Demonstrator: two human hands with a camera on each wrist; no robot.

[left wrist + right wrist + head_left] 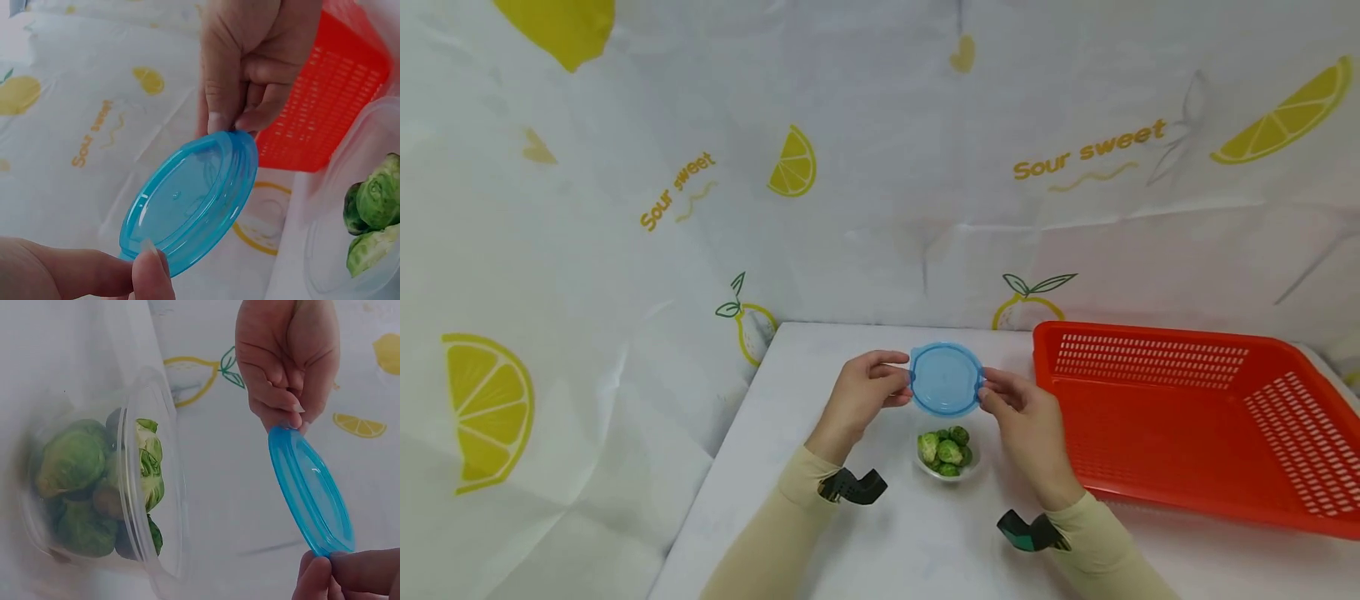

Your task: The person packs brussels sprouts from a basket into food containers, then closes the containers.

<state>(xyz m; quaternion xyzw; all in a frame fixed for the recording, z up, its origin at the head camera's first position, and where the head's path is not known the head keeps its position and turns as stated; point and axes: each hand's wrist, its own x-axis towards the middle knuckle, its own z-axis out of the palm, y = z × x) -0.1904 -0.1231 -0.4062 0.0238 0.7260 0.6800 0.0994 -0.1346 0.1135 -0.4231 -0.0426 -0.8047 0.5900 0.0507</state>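
A round blue translucent lid (946,380) is held up between both hands, tilted, above and behind a clear plastic container (922,472). My left hand (867,392) pinches its left edge between thumb and fingers. On the opposite edge, my right hand (1028,421) grips the rim the same way. Several Brussels sprouts (949,451) fill the container, which stands uncovered on the table. In the right wrist view the lid (311,494) is apart from the container's rim (134,481).
A large red plastic basket (1157,433) with slotted walls stands on the right of the white table (760,467). Behind the table hangs a white cloth (880,150) printed with lemons. Each wrist carries a small dark camera.
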